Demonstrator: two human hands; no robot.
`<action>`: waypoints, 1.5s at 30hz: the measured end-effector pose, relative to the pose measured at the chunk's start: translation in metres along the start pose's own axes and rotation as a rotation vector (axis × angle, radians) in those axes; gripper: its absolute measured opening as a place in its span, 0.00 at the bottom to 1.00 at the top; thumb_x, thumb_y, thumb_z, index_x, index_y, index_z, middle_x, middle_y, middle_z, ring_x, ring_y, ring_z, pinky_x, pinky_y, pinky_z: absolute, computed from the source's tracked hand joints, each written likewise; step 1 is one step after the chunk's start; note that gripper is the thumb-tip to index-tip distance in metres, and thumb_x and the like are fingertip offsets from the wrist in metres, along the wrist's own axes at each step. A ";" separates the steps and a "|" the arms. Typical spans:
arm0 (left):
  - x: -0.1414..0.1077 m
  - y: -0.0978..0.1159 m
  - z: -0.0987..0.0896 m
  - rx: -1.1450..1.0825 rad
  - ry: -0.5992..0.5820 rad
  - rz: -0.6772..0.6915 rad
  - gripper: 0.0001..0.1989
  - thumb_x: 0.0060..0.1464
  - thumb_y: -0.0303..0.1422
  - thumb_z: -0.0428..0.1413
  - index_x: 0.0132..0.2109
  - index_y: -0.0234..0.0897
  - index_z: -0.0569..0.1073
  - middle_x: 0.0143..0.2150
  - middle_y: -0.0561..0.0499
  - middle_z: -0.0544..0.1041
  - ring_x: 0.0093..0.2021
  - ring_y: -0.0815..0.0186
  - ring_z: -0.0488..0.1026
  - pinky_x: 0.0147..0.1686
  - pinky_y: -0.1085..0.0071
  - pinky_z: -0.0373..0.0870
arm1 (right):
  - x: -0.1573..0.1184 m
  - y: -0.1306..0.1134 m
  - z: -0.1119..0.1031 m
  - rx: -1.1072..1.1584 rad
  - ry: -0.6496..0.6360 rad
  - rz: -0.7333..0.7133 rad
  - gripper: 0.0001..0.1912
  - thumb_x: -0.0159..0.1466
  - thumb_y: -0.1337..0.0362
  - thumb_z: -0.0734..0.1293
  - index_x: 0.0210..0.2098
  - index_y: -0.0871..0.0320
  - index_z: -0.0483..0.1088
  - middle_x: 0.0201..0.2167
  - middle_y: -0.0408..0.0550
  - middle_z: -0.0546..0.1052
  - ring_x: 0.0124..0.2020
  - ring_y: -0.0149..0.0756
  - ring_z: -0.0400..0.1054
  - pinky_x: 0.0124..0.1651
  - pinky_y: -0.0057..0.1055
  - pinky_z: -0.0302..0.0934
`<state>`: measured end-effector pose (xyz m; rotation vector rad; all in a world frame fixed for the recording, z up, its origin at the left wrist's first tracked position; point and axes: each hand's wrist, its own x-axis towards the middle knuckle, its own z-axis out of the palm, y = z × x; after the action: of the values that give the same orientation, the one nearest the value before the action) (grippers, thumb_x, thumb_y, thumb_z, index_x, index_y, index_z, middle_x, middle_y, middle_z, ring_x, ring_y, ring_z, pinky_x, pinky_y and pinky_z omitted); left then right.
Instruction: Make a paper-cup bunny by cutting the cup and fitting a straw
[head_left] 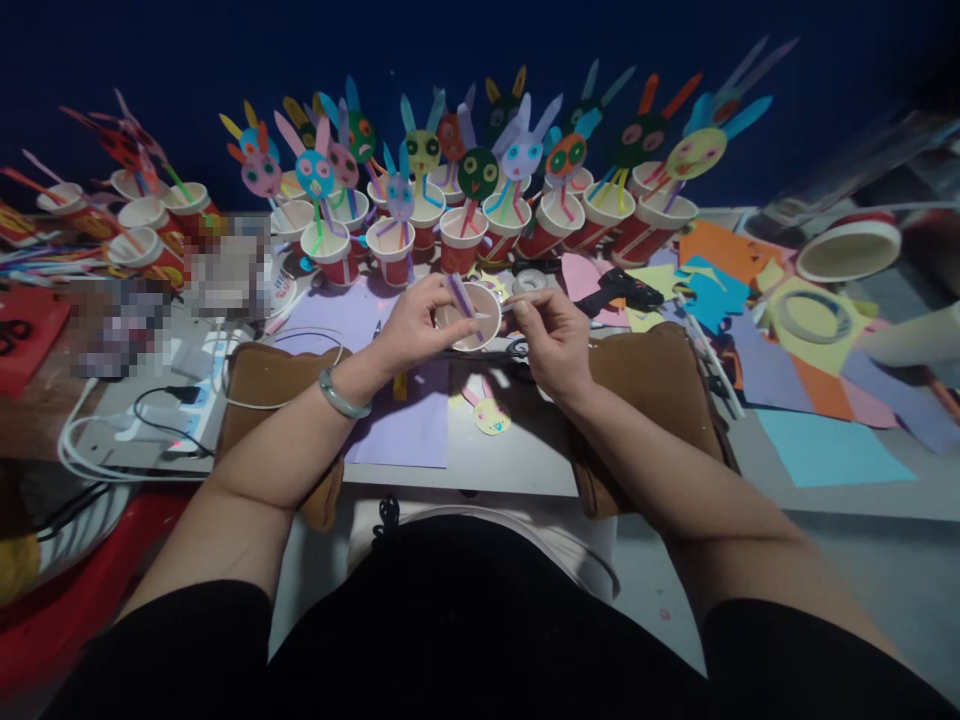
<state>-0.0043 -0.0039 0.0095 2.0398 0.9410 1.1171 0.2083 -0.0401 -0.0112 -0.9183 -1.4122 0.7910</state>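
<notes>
My left hand [411, 328] is closed around a paper cup [489, 318], which is tilted so that its pale inside faces me. A purple straw [466, 302] lies across the cup's mouth, by my left thumb. To the right of the cup, my right hand [559, 345] pinches at the rim. Something thin and pale seems to be between its fingertips, too small to name. On the table below the cup lies a yellow paper rabbit face [491, 416] with pink ears.
Behind my hands stand several red paper cups [330, 255] with paper rabbits on bent straws. A black glue gun [619, 290], a tape roll [810, 316] and coloured paper scraps [716, 295] lie right. Brown pads [277, 385] support my forearms; a power strip [202, 395] sits left.
</notes>
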 end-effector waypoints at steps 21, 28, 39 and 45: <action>-0.002 -0.006 0.000 0.098 -0.082 0.039 0.10 0.58 0.39 0.65 0.38 0.37 0.81 0.45 0.46 0.82 0.47 0.60 0.79 0.49 0.65 0.75 | -0.001 -0.003 0.004 0.087 -0.084 0.024 0.22 0.61 0.41 0.79 0.37 0.51 0.75 0.30 0.41 0.80 0.28 0.34 0.75 0.34 0.35 0.75; 0.000 -0.004 0.000 0.018 -0.055 0.005 0.18 0.60 0.48 0.64 0.37 0.36 0.82 0.44 0.44 0.84 0.47 0.61 0.80 0.50 0.65 0.76 | -0.004 0.000 0.005 0.031 0.012 -0.012 0.21 0.61 0.43 0.80 0.34 0.52 0.74 0.33 0.42 0.82 0.31 0.32 0.76 0.35 0.32 0.73; 0.003 -0.005 0.008 -0.503 0.147 -0.290 0.19 0.57 0.35 0.62 0.55 0.42 0.72 0.52 0.47 0.78 0.33 0.69 0.75 0.34 0.69 0.74 | 0.012 0.023 -0.008 0.144 0.131 -0.057 0.19 0.63 0.45 0.79 0.38 0.51 0.72 0.34 0.39 0.81 0.30 0.30 0.77 0.35 0.31 0.75; 0.003 0.007 0.011 -0.584 0.196 -0.424 0.15 0.56 0.29 0.63 0.49 0.39 0.69 0.36 0.55 0.75 0.30 0.71 0.76 0.32 0.72 0.75 | 0.012 0.019 -0.008 0.082 0.155 -0.107 0.17 0.65 0.47 0.78 0.38 0.51 0.73 0.37 0.39 0.82 0.32 0.29 0.77 0.36 0.32 0.76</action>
<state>0.0084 -0.0075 0.0110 1.2150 0.9435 1.1893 0.2182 -0.0212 -0.0224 -0.8157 -1.2734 0.6779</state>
